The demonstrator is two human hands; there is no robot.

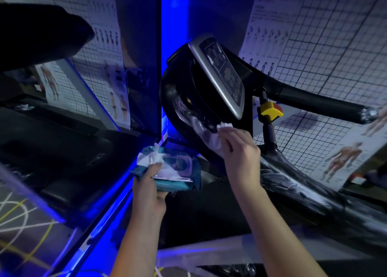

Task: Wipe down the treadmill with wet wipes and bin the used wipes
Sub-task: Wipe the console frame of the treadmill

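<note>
Blue-lit gym, anatomy posters [339,159] behind. Our right hand [240,149] pinches a white wet wipe [222,130] against the treadmill console [222,76]. Left hand [149,184] grips the teal wipe pack [178,170], lid open.

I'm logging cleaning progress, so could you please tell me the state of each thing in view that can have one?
wipe pack: lid open, a wipe sticking out, gripped by the left hand.
used wipe: crumpled, held by the right hand against the treadmill below its screen.
screen: dim; cannot tell whether it is on or off.
</note>
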